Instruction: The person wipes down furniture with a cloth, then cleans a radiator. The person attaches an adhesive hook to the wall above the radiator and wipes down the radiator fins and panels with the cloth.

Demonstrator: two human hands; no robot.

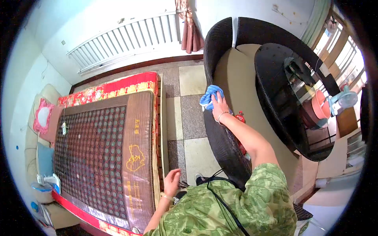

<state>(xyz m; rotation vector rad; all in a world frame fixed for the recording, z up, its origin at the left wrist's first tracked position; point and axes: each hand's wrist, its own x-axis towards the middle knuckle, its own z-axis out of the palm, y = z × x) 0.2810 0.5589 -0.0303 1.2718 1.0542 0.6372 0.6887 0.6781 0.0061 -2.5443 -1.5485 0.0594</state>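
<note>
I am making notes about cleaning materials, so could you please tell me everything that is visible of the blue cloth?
The blue cloth is bright blue with paler, whitish streaks and a whitish lower-left part. It looks like soft, thin fabric, bunched and creased. It lies on the edge of the black curved backrest, under the person's right hand, whose fingers rest over it and hide part of it.

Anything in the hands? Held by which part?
Right hand holds the blue cloth by its right side as pictured; grip's underside hidden. Left hand: nothing visible in it.
</note>
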